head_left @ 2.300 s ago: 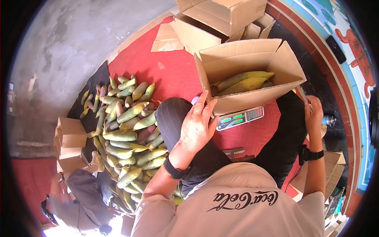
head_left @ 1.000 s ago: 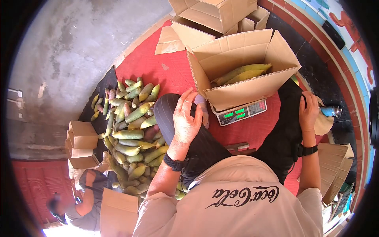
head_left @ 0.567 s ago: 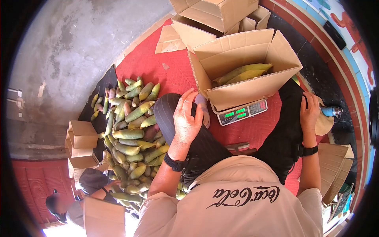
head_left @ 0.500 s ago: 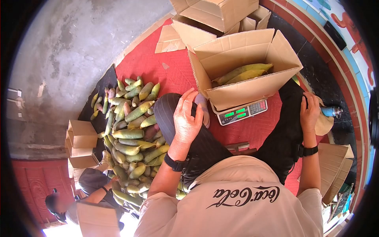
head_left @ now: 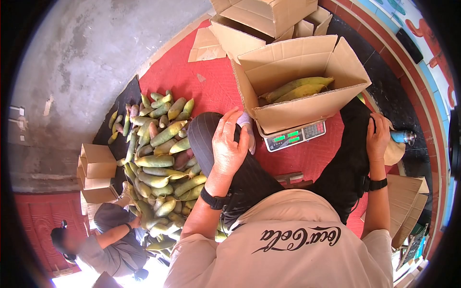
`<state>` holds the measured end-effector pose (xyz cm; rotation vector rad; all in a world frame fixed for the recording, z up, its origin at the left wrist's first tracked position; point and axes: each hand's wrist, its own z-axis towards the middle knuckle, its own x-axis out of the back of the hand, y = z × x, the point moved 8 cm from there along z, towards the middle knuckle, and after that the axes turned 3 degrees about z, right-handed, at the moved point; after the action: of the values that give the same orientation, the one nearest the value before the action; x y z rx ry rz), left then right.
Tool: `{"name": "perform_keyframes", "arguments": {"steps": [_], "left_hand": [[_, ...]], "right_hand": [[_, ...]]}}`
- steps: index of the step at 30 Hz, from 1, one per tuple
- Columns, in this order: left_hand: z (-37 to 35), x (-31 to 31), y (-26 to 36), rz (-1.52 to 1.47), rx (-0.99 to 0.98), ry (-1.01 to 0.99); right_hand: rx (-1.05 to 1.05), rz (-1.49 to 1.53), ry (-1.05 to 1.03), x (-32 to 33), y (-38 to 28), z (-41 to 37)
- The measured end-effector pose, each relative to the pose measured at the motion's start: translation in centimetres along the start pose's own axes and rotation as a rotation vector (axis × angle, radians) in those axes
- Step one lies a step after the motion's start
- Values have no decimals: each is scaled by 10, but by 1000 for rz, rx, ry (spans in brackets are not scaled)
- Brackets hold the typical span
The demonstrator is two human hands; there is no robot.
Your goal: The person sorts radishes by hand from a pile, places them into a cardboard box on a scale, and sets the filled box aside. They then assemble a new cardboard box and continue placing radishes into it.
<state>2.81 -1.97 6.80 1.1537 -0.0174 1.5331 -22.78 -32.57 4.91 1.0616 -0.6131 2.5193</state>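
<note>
My left hand (head_left: 230, 144) rests on my left knee, fingers stretched out and holding nothing. On the opposite knee lies my right hand (head_left: 378, 137), also empty, its fingers extended over the dark trousers. Between my legs an open cardboard box (head_left: 293, 117) stands on a digital scale (head_left: 294, 138) with lit green displays. At least two long yellow-green radishes (head_left: 307, 90) lie inside the box; its near wall hides part of the inside. Left of my left knee spreads a big pile of green radishes (head_left: 158, 161), some with purplish skin.
More cardboard boxes (head_left: 269, 17) are stacked beyond the scale. Smaller boxes (head_left: 98, 161) stand at the left, and flattened cardboard (head_left: 406, 201) leans at the right. A blue bottle (head_left: 403, 136) lies beside my right hand. Another person (head_left: 115, 240) sits by the pile, lower left.
The other person has shifted, and the cardboard in front of them has dropped toward the bottom edge. Both my hands stay on my knees; the box on the scale looks unchanged.
</note>
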Motion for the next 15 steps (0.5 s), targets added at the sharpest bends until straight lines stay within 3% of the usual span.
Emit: {"name": "perform_keyframes", "arguments": {"steps": [15], "left_hand": [[0, 1, 0, -14, 0, 4]], "right_hand": [[11, -26, -4, 0, -2, 2]]}}
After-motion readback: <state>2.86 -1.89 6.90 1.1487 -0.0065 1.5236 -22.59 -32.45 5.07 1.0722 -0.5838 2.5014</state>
